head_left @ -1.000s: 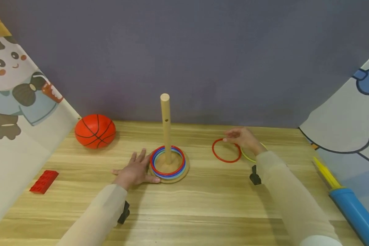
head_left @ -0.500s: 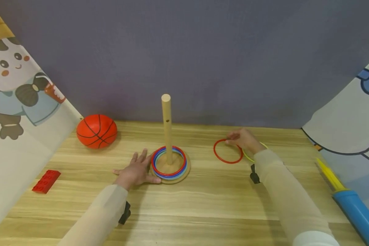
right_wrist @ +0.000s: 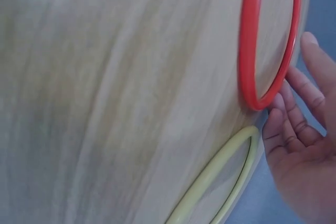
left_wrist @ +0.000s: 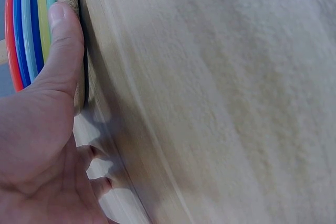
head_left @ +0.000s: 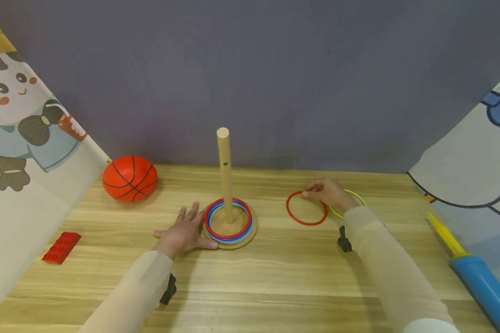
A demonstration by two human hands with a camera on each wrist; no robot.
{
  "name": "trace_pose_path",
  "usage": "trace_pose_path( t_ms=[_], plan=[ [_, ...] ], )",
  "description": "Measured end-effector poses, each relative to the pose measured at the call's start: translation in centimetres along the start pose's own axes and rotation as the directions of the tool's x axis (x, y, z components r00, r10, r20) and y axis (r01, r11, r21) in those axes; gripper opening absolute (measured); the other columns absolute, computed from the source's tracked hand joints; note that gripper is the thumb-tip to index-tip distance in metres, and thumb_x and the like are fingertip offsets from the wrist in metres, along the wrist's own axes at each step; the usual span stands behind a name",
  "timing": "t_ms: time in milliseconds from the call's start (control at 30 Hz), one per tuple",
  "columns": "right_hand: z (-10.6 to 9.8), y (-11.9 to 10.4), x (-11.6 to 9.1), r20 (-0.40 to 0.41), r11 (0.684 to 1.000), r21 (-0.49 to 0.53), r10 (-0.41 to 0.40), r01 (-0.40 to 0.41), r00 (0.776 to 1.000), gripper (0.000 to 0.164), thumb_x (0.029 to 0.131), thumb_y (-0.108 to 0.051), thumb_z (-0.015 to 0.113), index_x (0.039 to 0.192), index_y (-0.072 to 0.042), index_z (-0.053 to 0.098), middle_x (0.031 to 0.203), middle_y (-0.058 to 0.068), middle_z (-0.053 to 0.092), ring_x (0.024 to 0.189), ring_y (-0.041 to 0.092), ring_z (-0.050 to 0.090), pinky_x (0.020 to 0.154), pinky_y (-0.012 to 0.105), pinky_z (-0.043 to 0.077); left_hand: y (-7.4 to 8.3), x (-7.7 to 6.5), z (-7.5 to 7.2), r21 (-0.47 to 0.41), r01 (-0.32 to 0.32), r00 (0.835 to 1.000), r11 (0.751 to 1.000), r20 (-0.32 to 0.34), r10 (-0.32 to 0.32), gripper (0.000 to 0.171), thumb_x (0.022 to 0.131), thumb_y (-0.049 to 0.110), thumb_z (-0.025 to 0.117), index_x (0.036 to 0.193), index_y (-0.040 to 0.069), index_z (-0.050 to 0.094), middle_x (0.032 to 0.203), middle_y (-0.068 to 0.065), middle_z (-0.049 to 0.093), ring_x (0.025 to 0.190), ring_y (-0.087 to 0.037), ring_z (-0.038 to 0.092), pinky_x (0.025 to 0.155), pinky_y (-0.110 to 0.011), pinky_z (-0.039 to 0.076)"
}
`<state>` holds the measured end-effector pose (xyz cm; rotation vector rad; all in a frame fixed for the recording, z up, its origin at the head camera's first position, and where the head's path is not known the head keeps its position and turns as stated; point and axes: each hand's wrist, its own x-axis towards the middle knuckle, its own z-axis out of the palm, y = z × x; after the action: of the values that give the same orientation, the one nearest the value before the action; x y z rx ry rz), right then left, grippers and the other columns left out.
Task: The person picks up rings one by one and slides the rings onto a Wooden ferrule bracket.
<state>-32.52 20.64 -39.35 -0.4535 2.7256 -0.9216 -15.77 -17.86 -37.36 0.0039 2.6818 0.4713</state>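
Note:
A wooden peg [head_left: 225,166] stands upright on a round wooden base [head_left: 254,231], with several coloured rings [left_wrist: 27,30] stacked around it and a red one [head_left: 250,221] on top. My left hand [head_left: 183,234] lies spread against the base's left side, thumb along its front edge and the lower rings. To the right, my right hand [head_left: 327,192] has its thumb and fingers at the far edge of a loose red ring [right_wrist: 248,51], pinching it. A yellow ring [right_wrist: 210,174] lies on the table beside that hand, partly hidden by the wrist in the head view.
A red toy basketball [head_left: 130,179] sits at the back left, with a red toy brick [head_left: 61,248] in front of it. On the right lies a blue pump [head_left: 483,286] with a yellow nozzle [head_left: 446,235]. A grey wall [head_left: 250,83] closes the back of the table.
My right hand and the loose red ring have shifted slightly toward me, and more of the yellow ring shows behind the hand. My left hand stays at the base.

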Motion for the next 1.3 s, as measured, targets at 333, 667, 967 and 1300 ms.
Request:
trace_pose_path(
  t_ms=[333,667,967,1300],
  plan=[
    [0.5,-0.7,-0.7,-0.003,1.000,-0.014,-0.007,0.007,1.000,0.031,0.092,-0.021,0.078,0.111,0.002,0.071,0.095,0.012,0.069,0.088,0.025,0.062,0.071,0.032,0.052,-0.2,0.0,0.1,-0.011,-0.006,1.000,1.000,-0.007,0.006,0.114,0.079,0.060,0.079,0.164,0.013,0.019,0.169,-0.020,-0.002,0.151,-0.052,-0.003,0.079,-0.097,0.010],
    [1.3,-0.6,-1.5,-0.010,0.996,-0.049,-0.074,0.073,0.997,0.010,0.092,-0.013,0.077,0.089,-0.004,0.073,0.082,0.005,0.068,0.075,0.017,0.060,0.066,0.029,0.050,-0.2,0.2,0.2,-0.003,-0.014,1.000,1.000,-0.007,0.014,0.114,0.079,0.061,0.078,0.163,0.013,0.019,0.169,-0.019,-0.001,0.151,-0.051,-0.003,0.079,-0.097,0.010],
    [1.2,-0.8,-2.2,-0.067,0.990,-0.084,-0.116,0.110,0.991,0.011,0.092,-0.013,0.076,0.092,-0.003,0.073,0.086,0.008,0.072,0.081,0.022,0.066,0.073,0.037,0.055,-0.1,0.3,0.2,0.002,-0.012,1.000,1.000,-0.003,0.012,0.114,0.079,0.061,0.078,0.163,0.012,0.019,0.169,-0.020,-0.002,0.151,-0.051,-0.003,0.079,-0.097,0.010],
    [0.9,-0.3,-3.0,-0.067,0.990,-0.006,-0.141,0.141,0.988,0.022,0.093,-0.014,0.076,0.109,0.001,0.076,0.091,0.011,0.076,0.083,0.024,0.070,0.073,0.037,0.057,-0.2,0.2,0.2,-0.006,-0.011,1.000,1.000,-0.001,0.011,0.114,0.079,0.061,0.078,0.163,0.013,0.018,0.169,-0.019,-0.002,0.151,-0.051,-0.004,0.080,-0.097,0.009]
  ],
)
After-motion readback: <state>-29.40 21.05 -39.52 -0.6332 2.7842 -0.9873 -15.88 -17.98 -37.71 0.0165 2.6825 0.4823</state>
